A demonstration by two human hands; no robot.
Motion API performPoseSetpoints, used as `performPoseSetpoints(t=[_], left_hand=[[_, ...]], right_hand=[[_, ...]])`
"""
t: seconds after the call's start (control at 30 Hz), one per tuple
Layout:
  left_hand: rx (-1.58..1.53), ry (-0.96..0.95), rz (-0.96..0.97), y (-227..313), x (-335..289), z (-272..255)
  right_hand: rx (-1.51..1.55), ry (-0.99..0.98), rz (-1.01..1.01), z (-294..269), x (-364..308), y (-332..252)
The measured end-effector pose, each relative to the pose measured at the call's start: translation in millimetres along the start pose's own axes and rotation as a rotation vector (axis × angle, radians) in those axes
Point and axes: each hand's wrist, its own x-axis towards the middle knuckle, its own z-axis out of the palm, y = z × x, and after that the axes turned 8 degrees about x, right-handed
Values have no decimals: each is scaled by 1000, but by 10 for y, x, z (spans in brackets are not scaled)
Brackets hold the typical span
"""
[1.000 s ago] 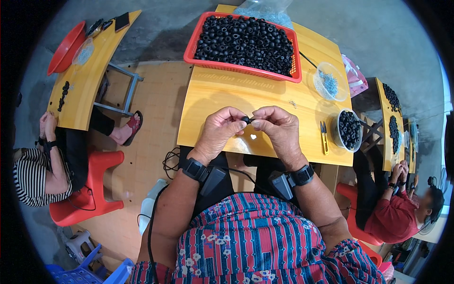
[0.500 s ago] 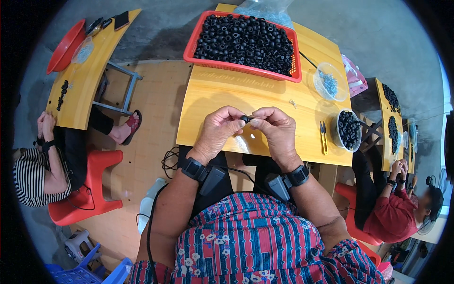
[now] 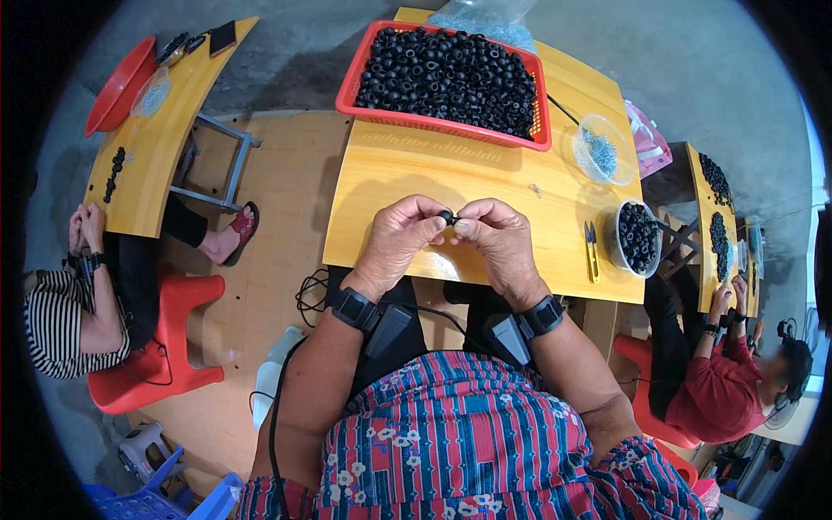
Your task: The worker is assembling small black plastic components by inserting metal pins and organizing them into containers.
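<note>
Both hands meet over the near edge of the yellow desk [image 3: 485, 173], the left hand [image 3: 400, 238] and right hand [image 3: 494, 238] pinching one small black ring [image 3: 446, 217] between fingertips. It looks light and probably rubbery — easily dropped, best gripped by its rim, not its hole.

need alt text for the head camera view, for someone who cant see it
Seen from above, a person's left hand and right hand pinch one small black ring between them over a yellow table. A red basket of black rings sits beyond; co-workers sit at neighbouring tables.
</note>
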Motion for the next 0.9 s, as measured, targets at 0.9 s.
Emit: performPoseSetpoints(t=[0.9], left_hand=[[-68, -59, -84, -12, 7, -77]], right_hand=[[186, -144, 188, -92, 114, -4]])
